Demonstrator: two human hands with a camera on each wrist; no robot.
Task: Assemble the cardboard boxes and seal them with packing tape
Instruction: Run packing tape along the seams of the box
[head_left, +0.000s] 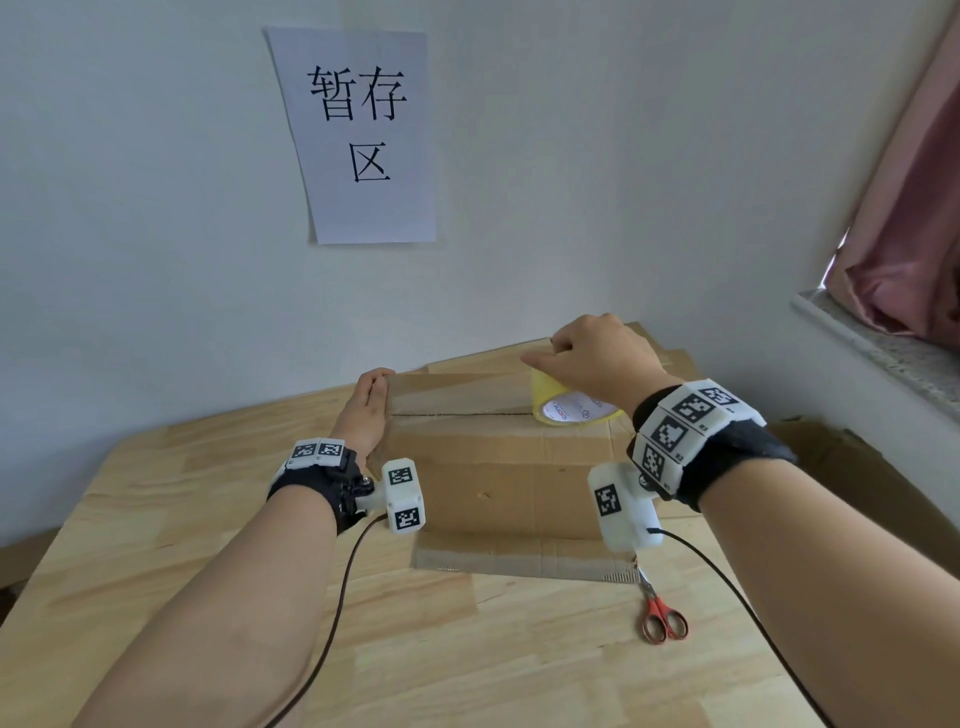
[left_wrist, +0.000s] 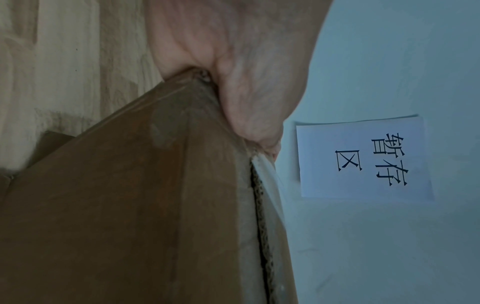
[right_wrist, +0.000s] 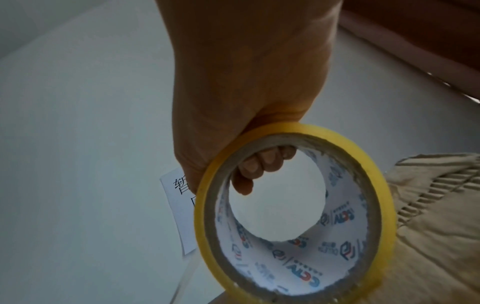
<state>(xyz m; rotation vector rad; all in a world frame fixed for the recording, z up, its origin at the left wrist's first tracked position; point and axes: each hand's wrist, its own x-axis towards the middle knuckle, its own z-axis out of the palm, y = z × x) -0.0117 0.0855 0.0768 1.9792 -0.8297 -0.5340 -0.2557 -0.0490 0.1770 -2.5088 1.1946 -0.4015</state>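
Note:
A brown cardboard box (head_left: 493, 467) stands on the wooden table (head_left: 208, 493) with its top flaps closed. My left hand (head_left: 369, 410) lies flat against the box's left end at the seam, fingers straight; the left wrist view shows the palm (left_wrist: 233, 61) pressed on the box (left_wrist: 116, 205) corner. My right hand (head_left: 592, 358) grips a yellow tape roll (head_left: 566, 410) at the seam's right end. In the right wrist view its fingertips (right_wrist: 259, 164) curl through the roll (right_wrist: 376, 185) core. A clear tape strip (head_left: 457, 400) runs along the seam between my hands.
Red-handled scissors (head_left: 662, 613) lie on the table by the box's front right corner. Flat cardboard (head_left: 675, 358) lies behind the box against the wall. A paper sign (head_left: 363, 135) hangs on the wall. A windowsill (head_left: 883, 353) and pink curtain (head_left: 914, 234) are at the right.

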